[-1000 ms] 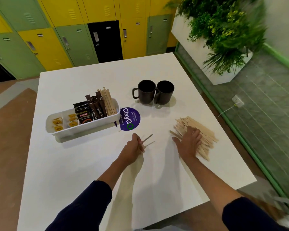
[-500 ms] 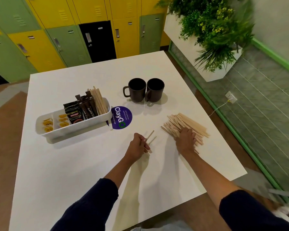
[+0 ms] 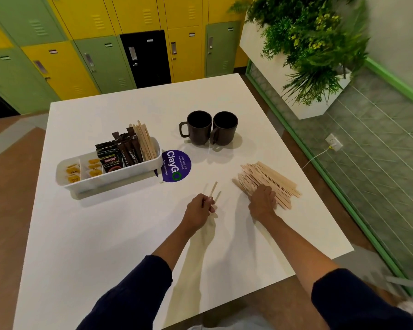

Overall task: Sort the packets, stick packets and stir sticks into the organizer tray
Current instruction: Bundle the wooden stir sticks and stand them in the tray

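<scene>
A white organizer tray (image 3: 119,178) stands on the white table at the left. It holds yellow packets (image 3: 73,171), dark coffee packets (image 3: 111,159), brown stick packets (image 3: 129,151) and upright wooden stir sticks (image 3: 146,141). A loose pile of stir sticks (image 3: 270,179) lies on the table at the right. My right hand (image 3: 262,201) rests on the pile's near end with its fingers curled over the sticks. My left hand (image 3: 199,209) pinches one or two stir sticks (image 3: 212,189) just above the table, left of the pile.
Two dark mugs (image 3: 211,127) stand side by side behind the pile. A round purple sticker (image 3: 177,166) lies flat beside the tray's right end. A white planter (image 3: 296,63) with greenery stands past the table's right edge. Lockers line the back wall.
My right hand has slid back from the middle of the pile to its near end and its fingers have curled. My left hand still holds the sticks in nearly the same spot.
</scene>
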A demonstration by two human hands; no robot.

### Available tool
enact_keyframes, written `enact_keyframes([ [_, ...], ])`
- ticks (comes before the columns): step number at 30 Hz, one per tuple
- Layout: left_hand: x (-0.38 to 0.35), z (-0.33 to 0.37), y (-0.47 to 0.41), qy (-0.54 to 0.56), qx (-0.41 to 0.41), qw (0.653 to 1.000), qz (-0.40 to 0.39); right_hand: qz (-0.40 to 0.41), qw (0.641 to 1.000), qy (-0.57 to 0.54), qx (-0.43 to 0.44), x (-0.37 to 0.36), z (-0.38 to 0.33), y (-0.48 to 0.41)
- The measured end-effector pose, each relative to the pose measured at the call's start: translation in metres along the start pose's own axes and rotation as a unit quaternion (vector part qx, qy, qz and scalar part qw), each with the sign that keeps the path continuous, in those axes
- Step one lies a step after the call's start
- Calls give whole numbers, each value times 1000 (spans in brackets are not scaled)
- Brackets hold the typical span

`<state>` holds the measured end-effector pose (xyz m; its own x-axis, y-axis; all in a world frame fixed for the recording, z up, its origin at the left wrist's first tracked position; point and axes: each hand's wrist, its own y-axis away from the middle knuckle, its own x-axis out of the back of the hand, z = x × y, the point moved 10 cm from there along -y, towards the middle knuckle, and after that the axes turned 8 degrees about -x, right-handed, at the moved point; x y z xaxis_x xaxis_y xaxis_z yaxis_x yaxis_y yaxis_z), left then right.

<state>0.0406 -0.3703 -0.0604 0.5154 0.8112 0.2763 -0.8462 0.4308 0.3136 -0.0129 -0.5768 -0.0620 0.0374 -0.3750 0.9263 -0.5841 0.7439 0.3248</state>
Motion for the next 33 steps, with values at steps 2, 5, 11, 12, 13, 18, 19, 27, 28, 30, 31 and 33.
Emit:
enact_keyframes([
  [2,-1,0,0,-4,-5,1000,-2,-4,1000,-1,-1,-1,0,0],
  [5,-3,-1,0,19,0,1000,-3,-6,1000,-4,-2,-1,0,1],
  [11,-12,1,3,86,26,996,-29,-23,995,-100,5,10,-6,3],
  [12,-13,1,3,93,27,995,-32,-34,992,-120,1,14,-9,6],
  [13,-14,2,4,100,28,994,-34,-48,989,-143,-3,16,-13,7],
  [18,-17,8,0,126,27,991,-36,-189,940,-283,20,10,-48,19],
  [19,-15,11,-1,122,23,992,-35,-221,924,-310,20,5,-55,22],
  [27,8,30,-3,38,-8,999,-9,-334,832,-443,32,-3,-97,54],
  [28,9,33,-3,22,-20,1000,-6,-343,822,-454,33,-4,-100,57],
  [30,13,36,-4,2,-36,999,0,-348,813,-465,34,-3,-105,62],
  [31,14,36,-4,-1,-35,999,1,-347,813,-466,29,-4,-106,62],
  [33,16,31,-3,3,-24,1000,-3,-348,816,-462,12,-7,-107,62],
])
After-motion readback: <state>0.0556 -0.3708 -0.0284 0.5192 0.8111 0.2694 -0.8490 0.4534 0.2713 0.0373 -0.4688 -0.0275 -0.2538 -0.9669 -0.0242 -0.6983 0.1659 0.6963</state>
